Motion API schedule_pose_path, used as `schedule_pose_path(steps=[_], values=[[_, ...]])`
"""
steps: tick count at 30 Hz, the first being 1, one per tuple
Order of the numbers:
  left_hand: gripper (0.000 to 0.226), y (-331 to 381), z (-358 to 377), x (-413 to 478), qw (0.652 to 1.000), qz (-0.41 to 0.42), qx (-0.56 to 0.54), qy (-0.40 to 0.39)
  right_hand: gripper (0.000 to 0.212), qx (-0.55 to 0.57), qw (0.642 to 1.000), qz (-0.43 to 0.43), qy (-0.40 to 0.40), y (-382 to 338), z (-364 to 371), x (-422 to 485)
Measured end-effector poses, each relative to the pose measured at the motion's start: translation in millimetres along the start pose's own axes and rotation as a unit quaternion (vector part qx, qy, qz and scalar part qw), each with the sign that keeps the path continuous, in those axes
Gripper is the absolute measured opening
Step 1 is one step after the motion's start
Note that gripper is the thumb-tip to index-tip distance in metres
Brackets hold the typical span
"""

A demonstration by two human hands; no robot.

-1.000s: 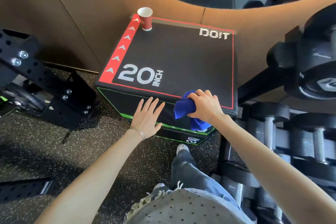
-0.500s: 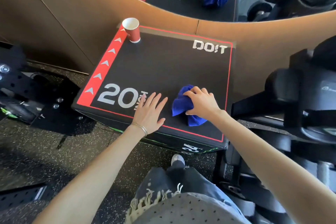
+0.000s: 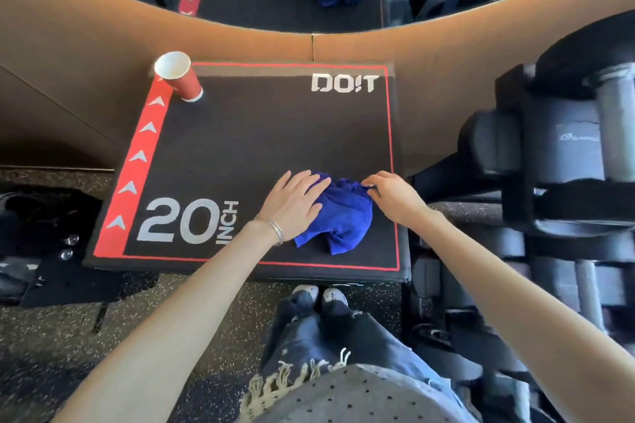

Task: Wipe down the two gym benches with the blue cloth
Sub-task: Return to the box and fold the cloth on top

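Two hands meet the crumpled, soft blue cloth (image 3: 338, 216) on the near-right of the bench (image 3: 257, 134), a square with a matte black top, the cloth's long axis running near-left to far-right: left hand (image 3: 293, 204) flat, fingers straight, on its left edge; right hand (image 3: 395, 196) pinching its far-right edge.

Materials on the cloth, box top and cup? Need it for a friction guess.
Cloth: soft fabric, maybe microfibre, matte blue; it bunches into loose folds.
Box top: matte black textured cover, likely over padding; the print edges look fuzzy and the rim is rounded. Could be carpet-like fabric or grained vinyl.
Cup: probably paper, smooth red outside, white inside, thin rim.
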State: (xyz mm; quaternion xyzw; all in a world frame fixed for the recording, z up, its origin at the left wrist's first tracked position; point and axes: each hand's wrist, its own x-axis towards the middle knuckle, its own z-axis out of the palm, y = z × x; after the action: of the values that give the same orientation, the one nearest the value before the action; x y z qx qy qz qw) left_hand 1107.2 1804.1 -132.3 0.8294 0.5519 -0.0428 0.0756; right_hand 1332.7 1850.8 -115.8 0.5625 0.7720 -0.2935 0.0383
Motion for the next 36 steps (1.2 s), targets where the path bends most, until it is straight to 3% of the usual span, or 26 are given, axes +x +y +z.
schedule_pose_path(steps=[4,8,12,15,19,22,25,30,36], values=[[0.047,4.2,-1.2,19.8,0.993,0.015,-0.106,-0.052,0.040,0.045,0.998,0.031,-0.027,0.1,2.7,5.4],[0.035,2.0,-3.2,27.6,0.986,0.006,-0.164,-0.042,0.049,0.117,0.989,0.073,-0.057,-5.5,-0.8,11.5],[0.025,-4.4,-8.3,38.8,0.965,-0.034,-0.236,-0.107,0.051,0.144,0.980,0.106,-0.086,-8.7,-1.2,16.9],[0.037,-10.5,-12.6,43.8,0.958,-0.052,-0.254,-0.122,0.040,0.163,0.976,0.109,-0.098,-8.2,-2.9,21.3],[0.073,-24.0,-20.6,47.7,0.945,-0.069,-0.269,-0.170,0.030,0.290,0.944,0.118,-0.102,-13.1,-7.4,21.8],[0.068,-33.8,-22.3,49.0,0.955,-0.052,-0.219,-0.193,0.038,0.332,0.932,0.107,-0.096,-21.1,-11.0,21.3],[0.062,-37.0,-19.3,48.9,0.955,-0.040,-0.227,-0.185,0.044,0.335,0.931,0.097,-0.111,-29.2,-15.9,21.5],[0.050,-40.9,-21.5,50.2,0.924,-0.066,-0.326,-0.190,0.024,0.332,0.937,0.060,-0.087,-39.3,-29.7,21.5],[0.047,-53.0,-35.7,57.9,0.912,-0.060,-0.375,-0.155,0.024,0.261,0.963,0.026,-0.062,-46.3,-47.6,30.2]])
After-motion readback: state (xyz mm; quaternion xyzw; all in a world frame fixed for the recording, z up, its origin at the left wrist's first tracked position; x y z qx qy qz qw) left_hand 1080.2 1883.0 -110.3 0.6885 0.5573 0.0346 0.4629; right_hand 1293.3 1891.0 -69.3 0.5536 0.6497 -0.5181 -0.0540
